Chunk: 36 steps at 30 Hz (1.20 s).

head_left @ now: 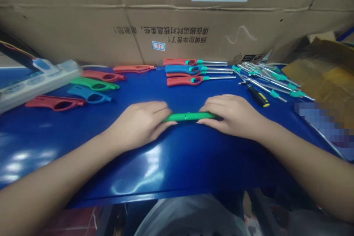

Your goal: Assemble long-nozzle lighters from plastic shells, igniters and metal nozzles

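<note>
Two bare hands — the left hand (141, 122) at 9 o'clock, the right hand (233, 114) at 3 — grasp the ends of one green plastic casing (186, 117), level at the clock's centre over a blue table (190, 173), thumbs and fingers closed on it. Lighter casings (78, 91) in red, green and blue lie towards 10, beside a white power strip (41, 83). At 12, lighters (179, 69) with metal tubes; at 2, teal-fitted metal rods (280, 77) and a black-and-yellow screwdriver (257, 96)
</note>
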Motion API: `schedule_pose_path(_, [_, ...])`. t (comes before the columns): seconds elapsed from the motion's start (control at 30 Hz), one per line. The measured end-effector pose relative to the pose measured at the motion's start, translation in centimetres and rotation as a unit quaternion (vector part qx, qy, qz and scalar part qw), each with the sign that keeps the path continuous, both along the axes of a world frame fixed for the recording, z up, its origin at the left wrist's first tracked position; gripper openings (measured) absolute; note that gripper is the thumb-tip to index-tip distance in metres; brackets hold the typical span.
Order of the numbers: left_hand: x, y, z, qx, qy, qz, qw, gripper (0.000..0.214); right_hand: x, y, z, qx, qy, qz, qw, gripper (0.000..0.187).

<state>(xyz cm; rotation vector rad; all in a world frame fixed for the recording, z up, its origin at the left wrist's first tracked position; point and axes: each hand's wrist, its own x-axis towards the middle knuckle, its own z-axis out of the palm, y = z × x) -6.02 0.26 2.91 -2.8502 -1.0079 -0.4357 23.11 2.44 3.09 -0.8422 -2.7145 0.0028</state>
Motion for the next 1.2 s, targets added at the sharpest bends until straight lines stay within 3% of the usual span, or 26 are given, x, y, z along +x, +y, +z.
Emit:
schedule_pose_path(0.13, [-0.2,0.2,0.1,0.012,-0.004,0.007,1.0,0.034,0.1,-0.3,0.5,0.032,0.005,-0.021,0.999,0.034])
schedule_pose_path(0.27, [0.2,-0.1,0.3,-0.025,-0.031,0.023,0.999,0.031,0.2,-0.5,0.6,0.068,0.007,-0.036,0.997,0.034])
schedule_pose_path(0.47, [1.0,-0.9,0.1,0.001,-0.029,0.018,0.999,0.04,-0.2,-0.3,0.4,-0.002,0.016,-0.034,0.999,0.033])
schedule_pose_path(0.63, [0.9,-0.9,-0.2,0.007,-0.04,-0.036,0.999,0.035,-0.5,-0.7,0.8,-0.066,0.045,0.047,0.996,0.034])
schedule_pose_path(0.73, [1.0,-1.1,-0.2,0.006,-0.057,-0.057,0.997,0.037,-0.6,-1.2,0.3,-0.022,0.072,0.098,0.992,0.03])
schedule_pose_path(0.93, [1.2,-1.3,-0.4,-0.013,-0.047,-0.074,0.996,0.037,-0.9,-1.9,-0.7,0.008,0.116,0.095,0.989,0.021])
schedule_pose_path(1.2, [0.5,-0.2,-0.3,0.048,-0.007,-0.076,0.996,0.04,0.1,-0.8,0.7,-0.002,0.008,0.063,0.998,0.027])
